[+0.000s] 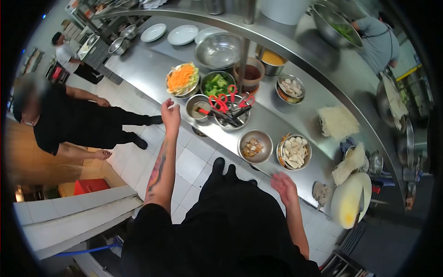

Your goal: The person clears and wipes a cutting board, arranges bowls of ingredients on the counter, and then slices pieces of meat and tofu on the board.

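Observation:
My left hand (170, 113) is raised at the counter's edge, just below the bowl of shredded carrot and cabbage (183, 80), its fingers curled; whether it holds anything is hidden. To the right, my right hand (284, 187) hovers by the front edge with fingers apart and nothing in it, below the bowl of sliced white food (294, 152). Between the hands stand a bowl with brown pieces (253, 148), a small pot with a brush (198, 108) and a bowl of red-handled scissors and tongs (232, 113). Green vegetables (218, 85) fill another bowl behind.
A steel shelf (277, 33) curves above the counter (143, 62). White noodles (339, 123), a cloth (321, 193) and a round white board with a knife (345, 205) are at right. One person (83, 117) stands at left, others farther back.

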